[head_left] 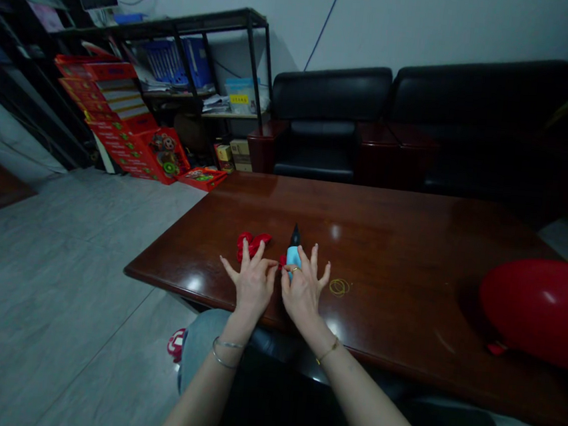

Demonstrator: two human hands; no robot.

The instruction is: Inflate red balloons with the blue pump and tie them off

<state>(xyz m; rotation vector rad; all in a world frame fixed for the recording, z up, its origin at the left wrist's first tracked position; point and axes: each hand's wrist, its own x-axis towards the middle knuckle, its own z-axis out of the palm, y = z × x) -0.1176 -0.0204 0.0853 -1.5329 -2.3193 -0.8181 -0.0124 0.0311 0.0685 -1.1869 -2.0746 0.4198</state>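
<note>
My left hand point(252, 282) is over the near part of the table, thumb and forefinger pinched and the other fingers spread. My right hand point(304, 287) mirrors it, its pinched fingertips almost meeting the left's. Between them shows a small piece of red balloon point(283, 260), mostly hidden by the fingers. A light-blue hand pump point(294, 255) with a black pointed nozzle lies partly under my right hand. Just beyond my left fingertips are crumpled shiny red balloons point(247, 241). Thin yellow rubber bands point(340, 287) lie right of my right hand.
A large inflated red balloon point(540, 311) rests on the right of the brown wooden table point(411, 252). Black sofas point(333, 94) stand behind it. Stacked red boxes point(126, 124) and a metal shelf point(208, 28) with blue folders are at the back left.
</note>
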